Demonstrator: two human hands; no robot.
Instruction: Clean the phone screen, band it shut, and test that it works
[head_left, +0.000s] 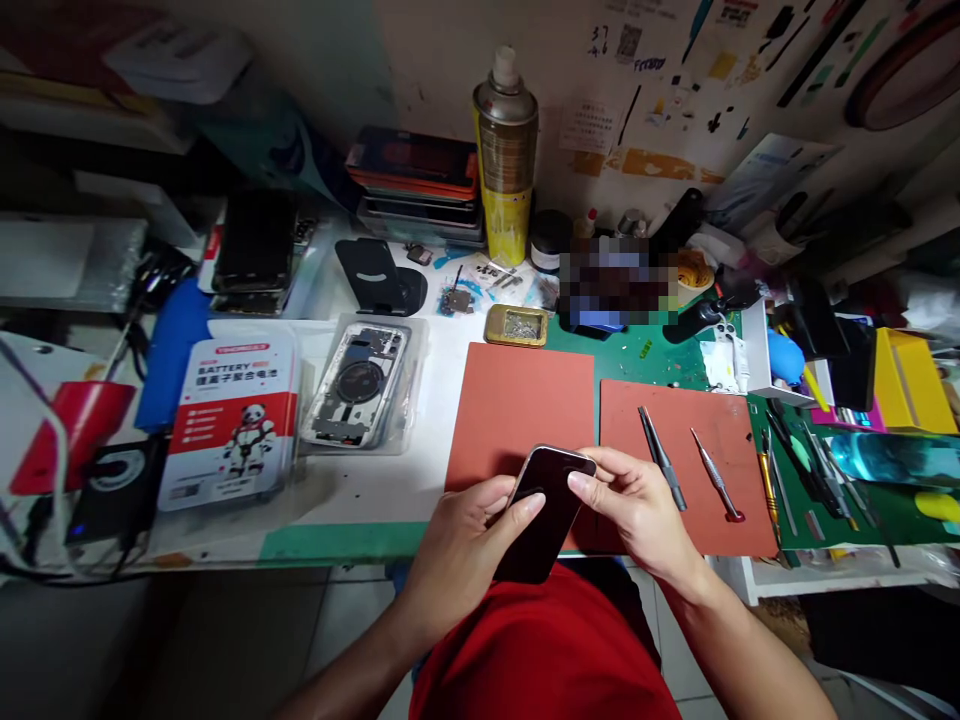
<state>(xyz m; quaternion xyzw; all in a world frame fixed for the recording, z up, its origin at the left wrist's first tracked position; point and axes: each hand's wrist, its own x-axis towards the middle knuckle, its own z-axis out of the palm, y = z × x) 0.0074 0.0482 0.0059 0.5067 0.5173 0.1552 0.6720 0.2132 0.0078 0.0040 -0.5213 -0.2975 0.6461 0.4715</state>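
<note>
A smartphone point(546, 515) with a dark screen is held tilted over the front edge of the bench, close to my body. My left hand point(480, 535) grips its left side, thumb lying on the glass. At the upper right corner my right hand point(634, 495) pinches the phone, thumb on the screen and fingers behind it. Beneath and beyond it lies a reddish-brown mat point(517, 400). A second such mat point(622, 425) carries tweezers point(661, 460) and a small screwdriver point(716, 475), both right of my right hand.
An opened phone body point(358, 385) in a clear tray and a battery box point(229, 420) lie to the left. Behind the mats are a small tin point(517, 326), a phone stand point(371, 278) and a spray can point(505, 160). Several tools point(814, 470) crowd the right side.
</note>
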